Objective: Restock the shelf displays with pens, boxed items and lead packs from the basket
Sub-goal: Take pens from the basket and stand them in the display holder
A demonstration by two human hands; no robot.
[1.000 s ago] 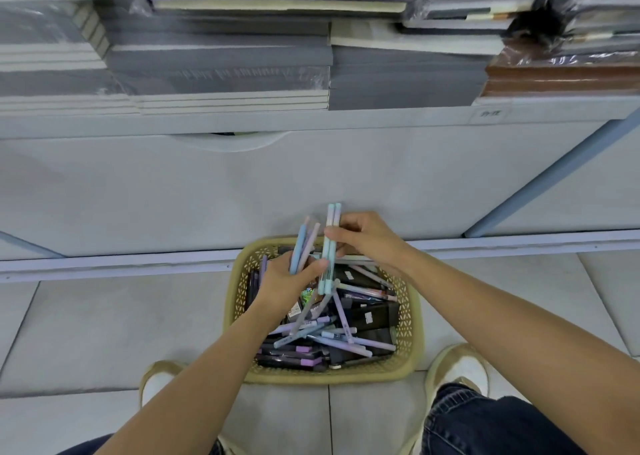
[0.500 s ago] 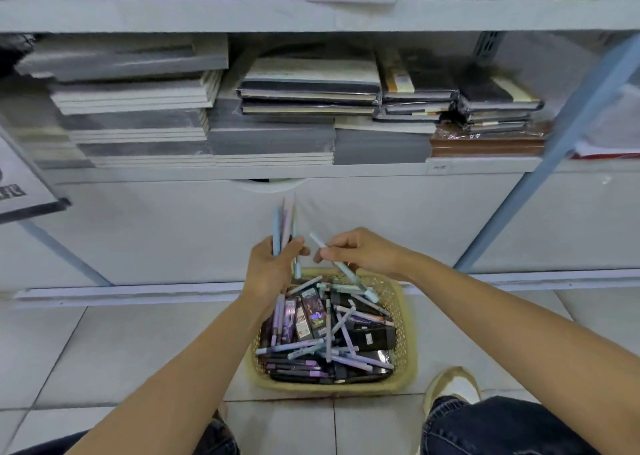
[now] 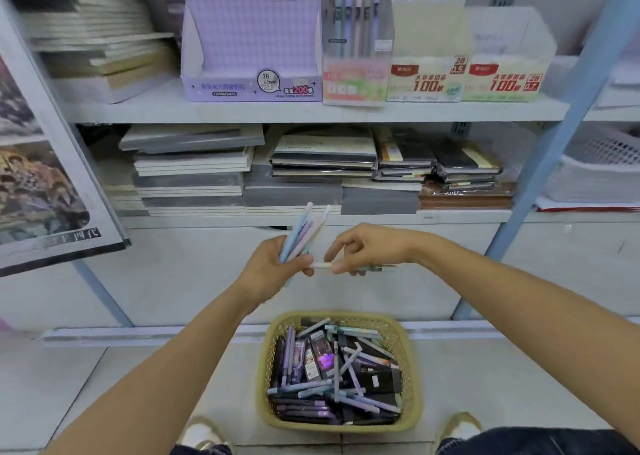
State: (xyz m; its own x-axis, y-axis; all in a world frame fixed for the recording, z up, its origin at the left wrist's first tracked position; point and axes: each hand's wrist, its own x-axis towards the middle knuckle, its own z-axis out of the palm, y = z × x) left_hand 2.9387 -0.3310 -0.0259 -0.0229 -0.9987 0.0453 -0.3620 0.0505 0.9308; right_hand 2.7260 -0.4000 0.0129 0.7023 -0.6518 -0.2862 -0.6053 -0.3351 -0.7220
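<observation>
Centre frame: left hand [image 3: 273, 267] is closed round a bundle of pens [image 3: 304, 229], the tips fanning up and to the right. Right hand [image 3: 367, 246] pinches a single pen [image 3: 323, 265] held level, its near end at the left thumb. Basket [image 3: 415, 402] sits at lower centre on the floor, with more pens and dark boxes inside. Pen display [image 3: 356, 31] is at upper centre.

Handling, judged: the pens are light and stiff, with smooth barrels. A loose bundle is likely to splay or slide, so grip at mid-barrel with the whole fist. A fingertip pinch near one end should be enough for the single pen.
</observation>
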